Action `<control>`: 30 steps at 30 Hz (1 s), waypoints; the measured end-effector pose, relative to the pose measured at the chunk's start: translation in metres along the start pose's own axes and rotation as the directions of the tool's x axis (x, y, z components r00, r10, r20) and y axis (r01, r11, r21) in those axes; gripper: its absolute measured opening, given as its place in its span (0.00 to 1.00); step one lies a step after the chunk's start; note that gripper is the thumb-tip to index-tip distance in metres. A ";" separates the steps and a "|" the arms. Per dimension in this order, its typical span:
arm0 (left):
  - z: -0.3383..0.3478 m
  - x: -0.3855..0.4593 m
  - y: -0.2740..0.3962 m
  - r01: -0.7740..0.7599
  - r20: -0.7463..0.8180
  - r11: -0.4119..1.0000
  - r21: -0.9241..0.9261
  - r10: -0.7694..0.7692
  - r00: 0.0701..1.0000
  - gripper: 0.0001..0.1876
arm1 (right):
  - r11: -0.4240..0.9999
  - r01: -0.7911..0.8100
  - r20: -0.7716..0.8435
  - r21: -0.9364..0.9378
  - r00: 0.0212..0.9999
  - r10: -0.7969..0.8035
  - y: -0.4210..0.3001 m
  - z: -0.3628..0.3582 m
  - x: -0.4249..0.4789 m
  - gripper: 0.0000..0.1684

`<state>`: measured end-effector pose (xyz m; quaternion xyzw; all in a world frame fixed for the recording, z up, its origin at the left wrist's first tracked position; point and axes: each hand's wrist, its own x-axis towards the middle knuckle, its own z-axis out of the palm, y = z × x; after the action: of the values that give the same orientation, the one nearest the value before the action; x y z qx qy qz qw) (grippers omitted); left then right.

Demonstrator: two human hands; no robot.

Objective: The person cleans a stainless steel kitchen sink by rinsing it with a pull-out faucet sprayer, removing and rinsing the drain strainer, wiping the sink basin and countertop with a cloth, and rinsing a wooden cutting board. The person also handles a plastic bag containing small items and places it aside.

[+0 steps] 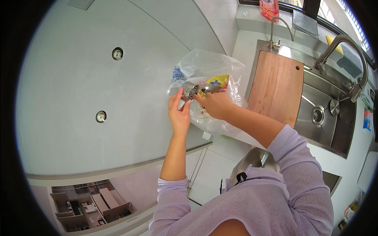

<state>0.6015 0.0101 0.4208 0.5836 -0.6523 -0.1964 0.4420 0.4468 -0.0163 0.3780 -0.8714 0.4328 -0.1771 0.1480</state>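
My left hand (179,113) holds a perforated metal sink strainer basket (189,90), tilted on its side, with the fingers around its wall. My right hand (215,103) reaches to the strainer's open end, the index finger at or just inside the rim. Under both hands lies an open, crumpled clear plastic bag (212,63). In the bag, beside my right hand, is a yellow and red printed wrapper (220,81). A shiny metal-like surface shows between that wrapper and my right hand; what it is I cannot tell.
On the right a wooden cutting board (276,85) lies over part of a stainless steel sink (313,118). A large curved faucet (345,41) and a thin faucet (273,32) stand behind. A red bottle (269,8) is on the ledge. A broad pale panel (88,85) fills the left.
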 end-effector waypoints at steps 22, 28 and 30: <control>-0.009 -0.008 -0.028 0.097 -0.134 0.986 -0.134 -0.115 0.984 0.27 | 0.996 0.051 -0.057 -0.074 0.997 -0.055 -0.008 0.006 -0.006 0.09; -0.002 -0.008 0.031 0.332 -0.095 0.787 -0.520 -0.440 0.893 0.27 | 0.998 0.067 -0.298 0.011 0.953 -0.060 -0.004 -0.022 -0.021 0.11; 0.003 -0.011 0.054 0.353 -0.031 0.700 -0.621 -0.472 0.881 0.26 | 0.936 0.037 -0.378 0.351 0.920 0.105 0.010 -0.054 -0.053 0.11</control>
<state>0.5670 0.0328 0.4568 0.5612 -0.3633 -0.4300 0.6067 0.3862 0.0148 0.4123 -0.7702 0.4301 -0.4192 0.2148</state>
